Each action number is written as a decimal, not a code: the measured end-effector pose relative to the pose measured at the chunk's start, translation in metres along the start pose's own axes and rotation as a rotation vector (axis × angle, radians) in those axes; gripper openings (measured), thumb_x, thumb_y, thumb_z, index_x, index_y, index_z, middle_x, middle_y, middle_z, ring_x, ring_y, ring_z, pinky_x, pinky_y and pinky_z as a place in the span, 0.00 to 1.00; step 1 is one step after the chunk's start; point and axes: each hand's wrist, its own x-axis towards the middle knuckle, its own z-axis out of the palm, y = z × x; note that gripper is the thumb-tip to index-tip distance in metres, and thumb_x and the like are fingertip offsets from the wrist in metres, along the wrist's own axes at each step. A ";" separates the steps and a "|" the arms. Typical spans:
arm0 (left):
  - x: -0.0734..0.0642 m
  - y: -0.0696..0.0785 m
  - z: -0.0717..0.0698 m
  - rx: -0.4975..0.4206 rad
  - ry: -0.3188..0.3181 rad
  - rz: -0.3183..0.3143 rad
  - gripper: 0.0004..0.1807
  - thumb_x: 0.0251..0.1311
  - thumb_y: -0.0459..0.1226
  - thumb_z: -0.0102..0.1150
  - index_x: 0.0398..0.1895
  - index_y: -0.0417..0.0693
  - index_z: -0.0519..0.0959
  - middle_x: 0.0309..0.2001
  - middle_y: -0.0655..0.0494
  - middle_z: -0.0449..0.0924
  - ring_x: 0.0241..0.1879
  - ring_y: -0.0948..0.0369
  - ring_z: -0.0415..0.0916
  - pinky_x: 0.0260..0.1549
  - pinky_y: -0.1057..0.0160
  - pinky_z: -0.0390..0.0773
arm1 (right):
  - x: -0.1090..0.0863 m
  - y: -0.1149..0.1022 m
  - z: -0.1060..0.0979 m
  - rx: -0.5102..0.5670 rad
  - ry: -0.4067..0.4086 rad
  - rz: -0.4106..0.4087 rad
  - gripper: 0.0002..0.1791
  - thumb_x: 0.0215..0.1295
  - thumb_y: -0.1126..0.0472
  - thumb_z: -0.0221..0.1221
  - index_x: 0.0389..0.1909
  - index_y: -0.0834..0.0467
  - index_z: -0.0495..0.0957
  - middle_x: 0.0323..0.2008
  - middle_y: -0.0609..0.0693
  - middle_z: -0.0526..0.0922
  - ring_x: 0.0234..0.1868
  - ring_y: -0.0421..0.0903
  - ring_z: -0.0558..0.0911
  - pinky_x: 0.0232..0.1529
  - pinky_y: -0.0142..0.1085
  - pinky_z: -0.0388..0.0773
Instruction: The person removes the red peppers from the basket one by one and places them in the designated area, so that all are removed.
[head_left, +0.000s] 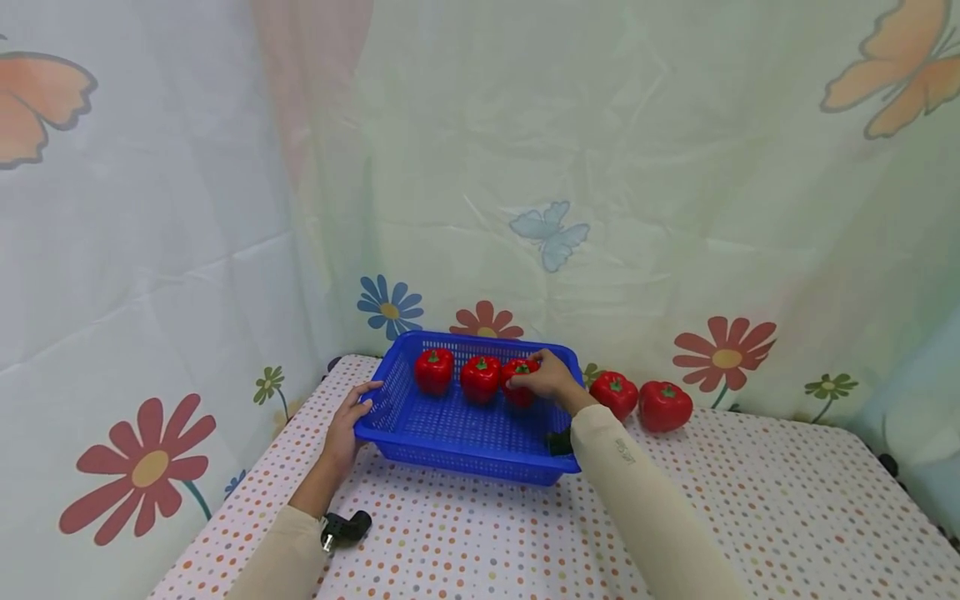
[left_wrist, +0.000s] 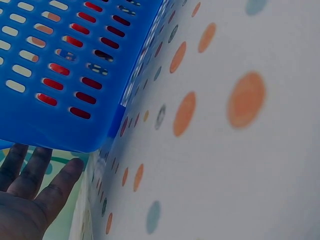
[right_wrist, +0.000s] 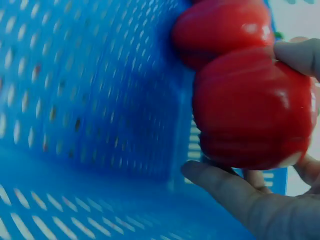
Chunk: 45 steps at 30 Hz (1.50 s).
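A blue plastic basket (head_left: pixel 465 433) with slotted walls stands on the table. Inside it, along the far side, are red bell peppers: one at the left (head_left: pixel 434 372), one in the middle (head_left: pixel 480 380), and the rightmost pepper (head_left: pixel 517 392), which my right hand (head_left: pixel 551 377) grips. In the right wrist view, thumb and fingers go round this bell pepper (right_wrist: pixel 255 110), which is up against its neighbour (right_wrist: pixel 220 30). My left hand (head_left: pixel 347 423) touches the basket's left rim; in the left wrist view its extended fingers (left_wrist: pixel 57 187) lie at the rim, thumb unseen.
Outside the basket, to its right, two more red bell peppers (head_left: pixel 613 395) (head_left: pixel 665 407) sit side by side on the dotted tablecloth (head_left: pixel 465 542). A flower-printed curtain (head_left: pixel 630 275) hangs behind and at the left. A black device (head_left: pixel 348 527) is strapped to the left wrist.
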 end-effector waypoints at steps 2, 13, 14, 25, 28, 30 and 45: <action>0.000 0.000 0.000 0.003 -0.002 -0.004 0.23 0.74 0.43 0.37 0.70 0.55 0.63 0.76 0.48 0.53 0.72 0.41 0.58 0.64 0.37 0.64 | -0.003 0.000 -0.002 0.042 -0.008 -0.010 0.42 0.55 0.54 0.69 0.66 0.62 0.60 0.62 0.66 0.69 0.60 0.63 0.74 0.56 0.52 0.78; 0.002 0.003 0.007 -0.004 -0.008 0.000 0.23 0.75 0.43 0.37 0.70 0.55 0.64 0.76 0.48 0.53 0.71 0.40 0.59 0.64 0.37 0.65 | -0.028 -0.016 -0.032 0.280 -0.033 -0.058 0.43 0.61 0.56 0.66 0.72 0.58 0.53 0.69 0.65 0.61 0.65 0.65 0.69 0.53 0.54 0.79; 0.002 0.003 0.008 -0.007 -0.008 -0.003 0.23 0.74 0.43 0.37 0.70 0.55 0.64 0.76 0.49 0.53 0.72 0.40 0.59 0.64 0.37 0.65 | -0.032 -0.017 -0.036 0.286 -0.027 -0.066 0.43 0.61 0.56 0.66 0.72 0.57 0.53 0.69 0.65 0.61 0.65 0.65 0.69 0.53 0.55 0.78; 0.001 0.005 0.001 -0.017 -0.017 0.000 0.23 0.75 0.43 0.36 0.71 0.54 0.63 0.77 0.50 0.51 0.73 0.41 0.55 0.66 0.36 0.61 | -0.065 -0.003 -0.076 0.205 0.146 -0.166 0.46 0.62 0.52 0.66 0.74 0.56 0.51 0.70 0.66 0.59 0.66 0.64 0.68 0.53 0.49 0.80; 0.000 0.006 0.001 -0.008 -0.015 -0.002 0.23 0.76 0.42 0.36 0.71 0.54 0.63 0.77 0.50 0.51 0.73 0.41 0.56 0.66 0.36 0.62 | -0.075 0.006 -0.090 0.183 0.207 -0.150 0.47 0.61 0.48 0.66 0.75 0.53 0.50 0.70 0.65 0.58 0.67 0.64 0.67 0.56 0.52 0.78; 0.000 0.006 0.001 -0.009 -0.017 0.000 0.23 0.76 0.42 0.36 0.71 0.54 0.63 0.77 0.49 0.51 0.73 0.41 0.57 0.65 0.37 0.62 | -0.081 0.013 -0.100 0.170 0.245 -0.126 0.49 0.61 0.46 0.65 0.77 0.52 0.48 0.71 0.66 0.57 0.68 0.65 0.66 0.59 0.55 0.75; -0.003 0.003 0.002 -0.008 -0.002 -0.001 0.23 0.75 0.43 0.36 0.71 0.54 0.63 0.76 0.48 0.53 0.70 0.43 0.61 0.61 0.45 0.69 | -0.084 0.119 -0.174 0.084 0.658 0.016 0.46 0.67 0.47 0.59 0.77 0.58 0.45 0.75 0.64 0.55 0.73 0.66 0.58 0.61 0.61 0.68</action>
